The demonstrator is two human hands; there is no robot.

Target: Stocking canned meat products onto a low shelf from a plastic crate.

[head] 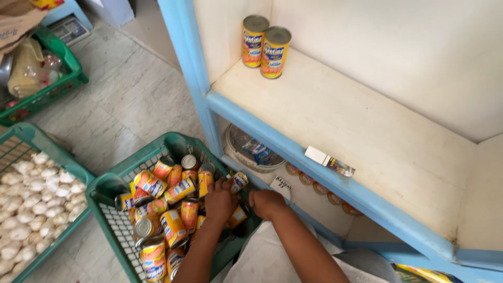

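Observation:
A green plastic basket (107,188) on the floor is piled with several orange and yellow cans (173,225). My left hand (220,202) reaches into the pile, its fingers curled over a tilted can (239,181) at the basket's far corner. My right hand (267,203) is curled knuckles-up at the basket's right rim, beside another can (237,216); what lies under its fingers is hidden. Two matching cans (266,50) stand upright at the back left of the cream shelf (367,131) above.
The shelf unit has a light blue frame (251,118). A small box (329,161) lies on the shelf's front edge. A clear tub (251,152) sits below. A second green basket (31,209) of white garlic is at left, a third (47,68) behind.

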